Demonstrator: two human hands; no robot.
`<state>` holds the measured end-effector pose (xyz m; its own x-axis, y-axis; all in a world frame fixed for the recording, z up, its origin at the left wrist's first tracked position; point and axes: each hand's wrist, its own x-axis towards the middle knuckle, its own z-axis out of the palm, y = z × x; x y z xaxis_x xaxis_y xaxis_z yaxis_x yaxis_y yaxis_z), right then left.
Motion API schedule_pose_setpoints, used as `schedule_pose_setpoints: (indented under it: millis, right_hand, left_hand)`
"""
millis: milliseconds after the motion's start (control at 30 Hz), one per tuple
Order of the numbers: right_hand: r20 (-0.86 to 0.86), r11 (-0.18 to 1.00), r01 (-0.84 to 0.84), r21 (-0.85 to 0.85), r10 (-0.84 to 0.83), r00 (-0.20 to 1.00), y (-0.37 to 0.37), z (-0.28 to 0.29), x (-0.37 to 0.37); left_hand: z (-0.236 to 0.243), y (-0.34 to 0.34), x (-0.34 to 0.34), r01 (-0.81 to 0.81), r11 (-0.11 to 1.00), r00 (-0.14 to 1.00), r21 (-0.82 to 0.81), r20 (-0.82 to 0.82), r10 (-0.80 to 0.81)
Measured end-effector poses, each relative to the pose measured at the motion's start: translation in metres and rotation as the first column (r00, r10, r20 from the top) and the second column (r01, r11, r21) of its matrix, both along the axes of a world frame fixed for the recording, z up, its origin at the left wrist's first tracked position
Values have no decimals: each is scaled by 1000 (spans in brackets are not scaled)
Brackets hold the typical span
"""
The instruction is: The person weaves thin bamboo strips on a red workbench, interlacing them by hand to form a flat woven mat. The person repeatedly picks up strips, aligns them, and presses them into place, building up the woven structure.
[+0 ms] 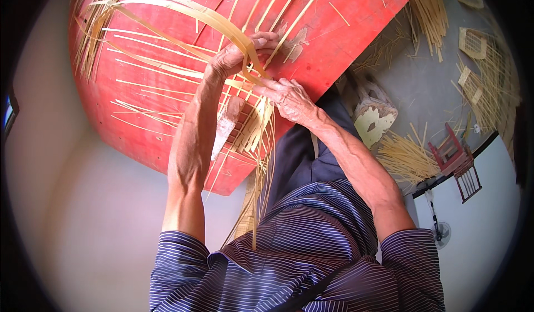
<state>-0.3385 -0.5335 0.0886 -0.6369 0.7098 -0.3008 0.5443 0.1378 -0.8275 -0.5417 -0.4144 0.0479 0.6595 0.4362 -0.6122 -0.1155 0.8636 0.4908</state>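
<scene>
A flat woven panel of bamboo strips (pixel 245 133) lies at the near edge of the red table, loose ends fanning out to the left, far side and toward me. One wider bamboo strip (pixel 214 18) arches from the left and bends down between my hands. My left hand (pixel 240 53) is closed about this strip at the panel's far side, fingers bent together; its thumb is hidden. Pinched in the fingertips of my right hand (pixel 290 99) is the strip's lower bend, close over the weave. A worn, long block (pixel 227 124) rests on the panel beside my left forearm.
The red table (pixel 339 39) has a slanting right edge. Bundled strips (pixel 100 28) lie at its far left. On the floor to the right are a worn wooden stool (pixel 374 117), loose strips (pixel 409 156), woven pieces (pixel 484 67), a small red chair (pixel 453 150) and a fan (pixel 441 233).
</scene>
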Motion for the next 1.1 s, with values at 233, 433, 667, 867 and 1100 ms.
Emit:
schedule_pose_setpoints:
  millis: [233,433,667,867,1100]
  right_hand:
    - [3,998,18,-54,-18,1000,1,2,1]
    - [-16,998,25,-54,-26,1000,1,2,-1]
    - [-20,998,46,-45,-47,999,-1,1,-1]
    - [-49,997,41,-60,-44,998,3,4,-1]
    - [-61,996,78,-52,-81,995,0,1,0]
  left_hand:
    - [12,-3,-9,77,996,996,40,-47,-75]
    - [16,0,2,20,994,999,110,-45,-15]
    - [10,4,2,74,996,997,-53,8,-74]
    - [17,-12,-7,-167,979,972,120,-146,184]
    - [52,-24,14,-174,862,513,477,-703,493]
